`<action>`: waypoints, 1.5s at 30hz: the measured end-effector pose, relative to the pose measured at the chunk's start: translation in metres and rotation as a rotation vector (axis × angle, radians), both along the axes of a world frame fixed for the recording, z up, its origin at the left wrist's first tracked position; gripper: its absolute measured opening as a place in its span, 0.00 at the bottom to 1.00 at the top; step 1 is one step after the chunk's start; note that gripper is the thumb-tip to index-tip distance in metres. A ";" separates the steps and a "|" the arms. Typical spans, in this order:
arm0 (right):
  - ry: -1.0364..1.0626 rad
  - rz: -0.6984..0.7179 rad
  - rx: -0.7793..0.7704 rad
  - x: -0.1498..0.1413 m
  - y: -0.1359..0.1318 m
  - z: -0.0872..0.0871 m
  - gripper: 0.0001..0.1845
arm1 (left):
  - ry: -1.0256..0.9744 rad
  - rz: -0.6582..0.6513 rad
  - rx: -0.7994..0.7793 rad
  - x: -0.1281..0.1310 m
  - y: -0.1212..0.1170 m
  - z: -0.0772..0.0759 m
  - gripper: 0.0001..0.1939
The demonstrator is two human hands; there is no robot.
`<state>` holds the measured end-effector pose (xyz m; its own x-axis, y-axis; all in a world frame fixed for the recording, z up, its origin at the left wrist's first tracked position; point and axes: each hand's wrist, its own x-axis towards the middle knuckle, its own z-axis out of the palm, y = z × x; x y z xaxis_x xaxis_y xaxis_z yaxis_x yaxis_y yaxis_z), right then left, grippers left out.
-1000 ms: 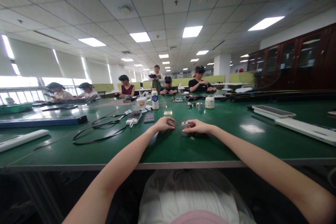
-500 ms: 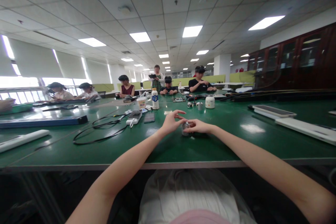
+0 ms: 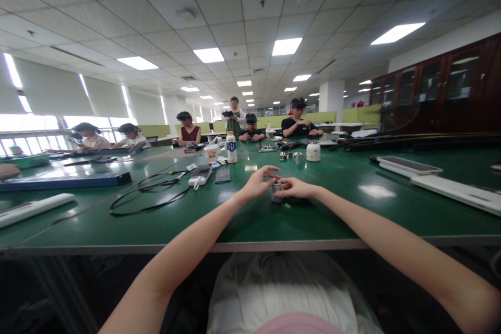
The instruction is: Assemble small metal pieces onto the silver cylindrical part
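Note:
A small silvery metal cylinder (image 3: 276,191) stands on the green table (image 3: 336,209), roughly an arm's length ahead of me. My right hand (image 3: 298,188) grips it from the right side, fingers curled around it. My left hand (image 3: 258,182) reaches in from the left, its thumb and fingertips pinching at the cylinder's top while the other fingers arch above it. What the fingertips hold at the top is too small to make out.
Behind the hands lie a phone (image 3: 223,175), a white power bank with a phone (image 3: 199,175), a black cable loop (image 3: 148,195), a cup (image 3: 211,152), a bottle (image 3: 231,147) and a white jar (image 3: 312,151). A tablet (image 3: 407,166) lies right. Several people sit at the far end.
My left hand lifted off the table and moved right onto the top of the cylinder. My right hand stayed on the cylinder.

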<state>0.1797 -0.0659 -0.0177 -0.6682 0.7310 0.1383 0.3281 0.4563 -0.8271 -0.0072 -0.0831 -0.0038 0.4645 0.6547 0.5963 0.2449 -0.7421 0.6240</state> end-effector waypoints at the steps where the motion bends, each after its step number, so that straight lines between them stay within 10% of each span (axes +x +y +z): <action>1: -0.002 0.003 -0.001 0.000 0.000 0.000 0.34 | 0.006 0.017 0.001 -0.001 0.000 0.000 0.17; 17: -0.003 0.007 0.007 0.000 -0.001 0.001 0.28 | -0.052 0.298 0.133 -0.004 0.003 0.003 0.19; 25: 0.005 0.005 -0.002 0.000 -0.004 0.002 0.27 | 0.257 0.507 -0.200 -0.040 0.032 -0.018 0.19; 36: -0.009 -0.010 0.005 0.001 -0.004 0.002 0.28 | 0.200 0.466 -0.046 -0.033 0.035 -0.021 0.18; 45: 0.015 0.005 -0.004 0.000 0.003 -0.002 0.32 | -0.068 0.120 0.067 -0.002 0.002 0.000 0.19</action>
